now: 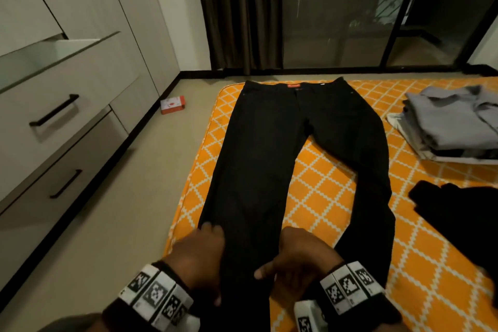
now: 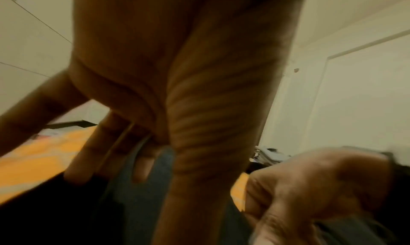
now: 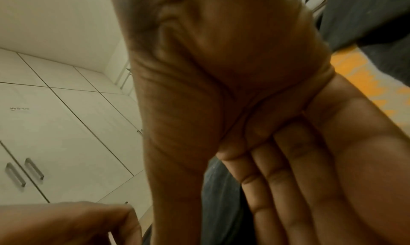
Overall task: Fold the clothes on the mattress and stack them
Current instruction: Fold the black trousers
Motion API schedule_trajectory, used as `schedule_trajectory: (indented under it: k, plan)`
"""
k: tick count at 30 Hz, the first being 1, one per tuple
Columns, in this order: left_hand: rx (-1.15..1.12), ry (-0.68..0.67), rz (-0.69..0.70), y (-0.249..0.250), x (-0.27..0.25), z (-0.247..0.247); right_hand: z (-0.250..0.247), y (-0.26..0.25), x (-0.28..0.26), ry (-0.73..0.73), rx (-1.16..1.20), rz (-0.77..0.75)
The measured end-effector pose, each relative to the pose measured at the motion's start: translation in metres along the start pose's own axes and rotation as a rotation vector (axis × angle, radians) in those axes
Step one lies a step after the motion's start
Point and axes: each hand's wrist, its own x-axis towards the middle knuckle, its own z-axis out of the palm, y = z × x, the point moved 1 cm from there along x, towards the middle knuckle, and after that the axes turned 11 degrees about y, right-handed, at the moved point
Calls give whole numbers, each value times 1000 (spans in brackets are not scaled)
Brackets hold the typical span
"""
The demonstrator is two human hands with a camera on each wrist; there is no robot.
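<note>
Black trousers (image 1: 269,143) lie flat on the orange patterned mattress (image 1: 336,183), waistband at the far end and legs running toward me. Both hands are at the near end of the left leg. My left hand (image 1: 202,248) holds that leg's outer edge. My right hand (image 1: 296,253) holds its inner edge, thumb lying across the top. In the left wrist view the fingers (image 2: 77,157) reach down beside the cloth (image 2: 137,205), which passes between them and the thumb. In the right wrist view the fingers (image 3: 277,187) lie together behind the cloth (image 3: 221,205).
A stack of folded grey clothes (image 1: 452,121) sits at the mattress's far right. A loose black garment (image 1: 463,218) lies nearer on the right. On the left is a wardrobe with an open drawer (image 1: 67,75), and a small red and white box (image 1: 172,105) lies on the floor.
</note>
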Motion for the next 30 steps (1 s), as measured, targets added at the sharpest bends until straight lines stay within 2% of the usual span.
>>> schedule_trajectory:
  k: [3, 6, 8, 10, 12, 14, 16, 17, 19, 21, 24, 26, 28, 30]
  plan:
    - [-1, 56, -237, -20, 1, 6, 10, -4, -6, -19, -155, -49]
    - [-160, -67, -264, -26, 6, 17, 21, -15, -13, -16, -398, -95]
    - [-138, -106, -274, -29, 8, 19, 30, -20, -15, 4, -558, -120]
    - [-27, -72, -272, -30, 10, 20, 35, -23, -15, 64, -643, -141]
    - [68, 34, -270, -27, 8, 17, 34, -23, -16, 133, -684, -129]
    - [129, 158, -229, -21, 10, 16, 24, -25, -16, 265, -653, -118]
    - [72, 262, -48, -6, 14, 16, 12, -27, -17, 464, -512, -132]
    - [5, 280, 61, 3, 19, 17, 10, -26, -13, 546, -411, -151]
    - [-73, 211, 190, 17, 30, 27, 17, -24, -2, 585, -319, -235]
    - [-104, 98, 194, 15, 42, 47, 26, -18, 13, 564, -281, -196]
    - [-49, 37, 133, 9, 45, 69, 17, -5, 28, 698, -122, -4]
    - [-2, 61, 44, 13, 45, 79, 11, 1, 35, 735, -59, 19]
    - [35, 89, -27, 20, 43, 85, 12, 3, 38, 674, -1, 4]
    - [16, 143, -34, 23, 45, 96, 10, 5, 39, 646, 10, 23]
